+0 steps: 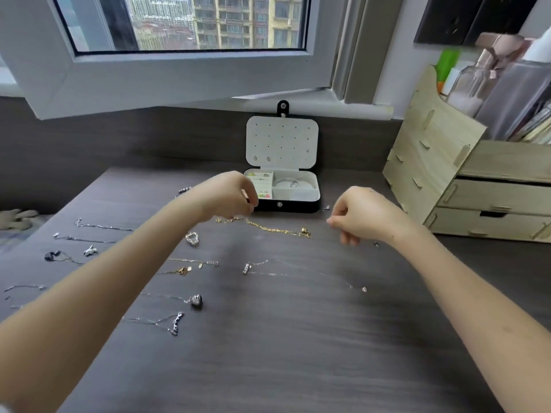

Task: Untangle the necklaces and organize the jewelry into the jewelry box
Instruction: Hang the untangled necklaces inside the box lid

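Two hands: we see both held over the dark tabletop (268, 338), just in front of the jewelry box (295, 205).
Left hand (231, 195): its fingers curl down over the left end of the gold necklace (268, 228); we cannot tell whether they pinch it.
Right hand (365, 217): fingers curled, thumb and forefinger tips together; we cannot tell whether anything lies between them.
Gold necklace: stretched flat on the tabletop between the hands, its pendant end just short of the right hand.
Jewelry box: open, lid upright against the wall with a few earrings pinned inside it; bangles (293, 183) lie in the right compartment and small coloured pieces in the left ones.
Silver necklaces (176, 321): laid apart in rows across the left and middle of the tabletop.
Silver piece (192, 237): coiled, beside the left forearm.
Wooden drawer unit (492, 198): right of the box.
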Demonstrator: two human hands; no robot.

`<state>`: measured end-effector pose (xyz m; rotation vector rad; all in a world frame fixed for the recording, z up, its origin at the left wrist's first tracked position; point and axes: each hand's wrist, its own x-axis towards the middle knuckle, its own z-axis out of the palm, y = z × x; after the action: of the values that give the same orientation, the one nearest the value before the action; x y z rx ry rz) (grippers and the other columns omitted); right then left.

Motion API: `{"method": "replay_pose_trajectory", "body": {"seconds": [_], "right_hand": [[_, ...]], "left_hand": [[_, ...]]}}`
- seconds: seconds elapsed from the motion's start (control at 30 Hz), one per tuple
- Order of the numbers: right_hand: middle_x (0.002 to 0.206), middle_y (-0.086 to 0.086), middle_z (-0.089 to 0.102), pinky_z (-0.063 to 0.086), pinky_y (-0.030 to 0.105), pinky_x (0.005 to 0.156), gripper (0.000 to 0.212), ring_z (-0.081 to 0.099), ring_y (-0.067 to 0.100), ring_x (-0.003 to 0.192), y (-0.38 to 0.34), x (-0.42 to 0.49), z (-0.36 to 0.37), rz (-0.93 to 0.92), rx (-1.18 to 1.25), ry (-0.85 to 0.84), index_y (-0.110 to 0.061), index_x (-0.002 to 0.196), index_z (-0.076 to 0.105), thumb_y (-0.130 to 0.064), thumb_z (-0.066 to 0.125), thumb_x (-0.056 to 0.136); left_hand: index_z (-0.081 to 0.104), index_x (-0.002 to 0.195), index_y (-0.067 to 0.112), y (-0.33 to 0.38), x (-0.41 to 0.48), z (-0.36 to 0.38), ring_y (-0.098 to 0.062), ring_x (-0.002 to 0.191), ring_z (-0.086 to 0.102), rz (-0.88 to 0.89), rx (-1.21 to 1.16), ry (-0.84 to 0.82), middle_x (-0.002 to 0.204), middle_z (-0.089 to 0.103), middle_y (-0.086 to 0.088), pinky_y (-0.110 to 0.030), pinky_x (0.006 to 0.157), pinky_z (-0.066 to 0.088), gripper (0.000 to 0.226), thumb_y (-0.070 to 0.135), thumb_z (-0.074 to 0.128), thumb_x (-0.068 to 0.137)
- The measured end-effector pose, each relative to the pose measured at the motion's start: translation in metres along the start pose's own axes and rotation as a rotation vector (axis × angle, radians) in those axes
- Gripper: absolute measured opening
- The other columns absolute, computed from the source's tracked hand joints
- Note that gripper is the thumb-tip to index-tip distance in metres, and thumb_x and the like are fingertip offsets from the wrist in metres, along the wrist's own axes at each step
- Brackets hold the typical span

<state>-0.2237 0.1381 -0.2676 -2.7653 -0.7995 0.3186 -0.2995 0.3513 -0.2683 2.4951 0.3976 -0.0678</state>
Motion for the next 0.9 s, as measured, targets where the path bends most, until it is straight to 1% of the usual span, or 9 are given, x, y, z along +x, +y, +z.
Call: {"method": "replay_pose_trajectory", "body": {"seconds": [0.1, 0.17, 0.27, 0.4, 0.5, 0.63, 0.77, 0.83, 0.9], "right_hand": [[0.061, 0.004, 0.069, 0.041, 0.017, 0.044, 0.022, 0.055, 0.007, 0.042, -0.009, 0.034, -0.009, -0.053, 0.171, 0.112, -0.009, 0.073, 0.067, -0.017, 0.057, 0.090], [0.062, 0.005, 0.069, 0.050, 0.023, 0.056, 0.020, 0.059, 0.009, 0.048, -0.017, 0.063, -0.014, -0.091, 0.266, 0.219, -0.008, 0.072, 0.068, -0.014, 0.059, 0.089], [0.073, 0.007, 0.071, 0.055, 0.038, 0.077, 0.014, 0.066, 0.019, 0.068, -0.031, 0.115, -0.018, -0.109, 0.368, 0.399, -0.007, 0.079, 0.071, -0.014, 0.061, 0.087], [0.098, 0.004, 0.072, 0.046, 0.025, 0.081, 0.019, 0.065, 0.020, 0.096, -0.047, 0.166, -0.018, -0.087, 0.418, 0.601, -0.012, 0.102, 0.071, -0.021, 0.063, 0.088], [0.107, 0.004, 0.070, 0.044, 0.029, 0.082, 0.029, 0.062, 0.023, 0.104, -0.055, 0.193, -0.019, -0.067, 0.392, 0.693, -0.014, 0.114, 0.065, -0.028, 0.061, 0.090], [0.101, 0.006, 0.070, 0.040, 0.029, 0.074, 0.029, 0.061, 0.025, 0.101, -0.059, 0.216, -0.020, -0.048, 0.288, 0.729, -0.014, 0.109, 0.067, -0.035, 0.057, 0.091], [0.102, 0.008, 0.069, 0.037, 0.028, 0.072, 0.022, 0.060, 0.028, 0.100, -0.061, 0.225, -0.022, -0.072, 0.255, 0.718, -0.014, 0.103, 0.069, -0.027, 0.056, 0.092], [0.100, 0.007, 0.070, 0.033, 0.026, 0.068, 0.020, 0.061, 0.027, 0.097, -0.060, 0.225, -0.022, -0.118, 0.200, 0.733, -0.014, 0.101, 0.069, -0.025, 0.054, 0.093], [0.096, 0.006, 0.070, 0.029, 0.026, 0.066, 0.019, 0.061, 0.026, 0.093, -0.054, 0.220, -0.019, -0.170, 0.154, 0.789, -0.012, 0.098, 0.068, -0.024, 0.054, 0.093]], "left_hand": [[0.068, 0.086, 0.018, 0.007, 0.028, -0.007, -0.018, 0.073, 0.057, 0.039, -0.019, 0.112, 0.084, 0.064, 0.002, -0.027, 0.066, 0.051, 0.020, 0.004, 0.053, 0.084], [0.068, 0.089, 0.016, 0.013, 0.050, -0.011, -0.015, 0.079, 0.056, 0.058, -0.034, 0.224, 0.080, 0.060, 0.007, -0.023, 0.062, 0.045, 0.023, 0.002, 0.051, 0.084], [0.068, 0.096, 0.015, 0.016, 0.083, -0.017, -0.018, 0.093, 0.056, 0.073, -0.044, 0.396, 0.097, 0.061, -0.001, -0.023, 0.073, 0.040, 0.028, 0.000, 0.048, 0.083], [0.064, 0.111, 0.010, 0.013, 0.120, -0.018, -0.028, 0.104, 0.053, 0.094, -0.036, 0.554, 0.115, 0.057, -0.012, -0.031, 0.085, 0.043, 0.041, -0.004, 0.047, 0.077], [0.059, 0.119, 0.012, 0.009, 0.139, -0.017, -0.032, 0.111, 0.048, 0.120, 0.012, 0.650, 0.123, 0.055, -0.010, -0.037, 0.092, 0.039, 0.051, -0.006, 0.049, 0.072], [0.053, 0.128, 0.012, 0.006, 0.156, -0.018, -0.031, 0.116, 0.047, 0.138, 0.024, 0.644, 0.128, 0.054, -0.008, -0.037, 0.094, 0.036, 0.060, -0.006, 0.048, 0.070], [0.049, 0.133, 0.010, 0.002, 0.162, -0.024, -0.028, 0.122, 0.046, 0.156, -0.115, 0.603, 0.134, 0.053, -0.007, -0.034, 0.100, 0.037, 0.063, -0.008, 0.043, 0.073], [0.050, 0.132, 0.011, 0.002, 0.161, -0.028, -0.023, 0.125, 0.046, 0.141, -0.191, 0.586, 0.133, 0.055, -0.005, -0.028, 0.100, 0.035, 0.056, -0.005, 0.042, 0.079], [0.057, 0.123, 0.010, 0.004, 0.160, -0.034, -0.022, 0.118, 0.051, 0.119, -0.254, 0.595, 0.125, 0.061, -0.005, -0.028, 0.092, 0.036, 0.034, 0.011, 0.040, 0.094]]}}
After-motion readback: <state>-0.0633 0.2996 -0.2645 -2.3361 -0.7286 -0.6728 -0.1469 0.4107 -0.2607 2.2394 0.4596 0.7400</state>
